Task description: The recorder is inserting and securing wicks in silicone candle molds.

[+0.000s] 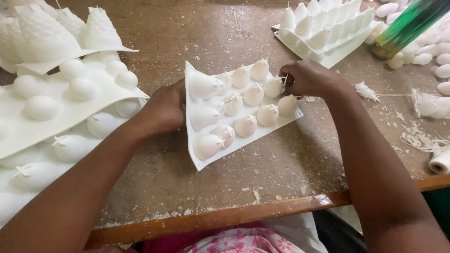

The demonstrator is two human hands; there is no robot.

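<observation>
Item: white flexible mould sheet [199, 100], twelve rounded pods in rows, lying tilted near the middle of the table [290, 159], its left edge lifted.

Condition: most pods showed a thin wick end standing from a star-shaped slit at the tip; on the large pods along the left side the tips could not be made out. By this showing the wicking looked mostly done, with the far right corner of the sheet in hand.

Left hand [161, 110]: grip closed round the raised left edge of the sheet, steadying it.

Right hand [309, 77]: fingers pinched together at the far right pods, apparently on a wick end; the strand itself was too fine to confirm.

Surroundings: further mould sheets [56, 103] stacked at the left edge; another moulded tray [328, 35] at the far side; loose white egg-shaped pieces [431, 51] and a green cylinder [412, 21] at the far right corner; a thread spool [440, 161] at the right edge; wax crumbs scattered over the table.
</observation>
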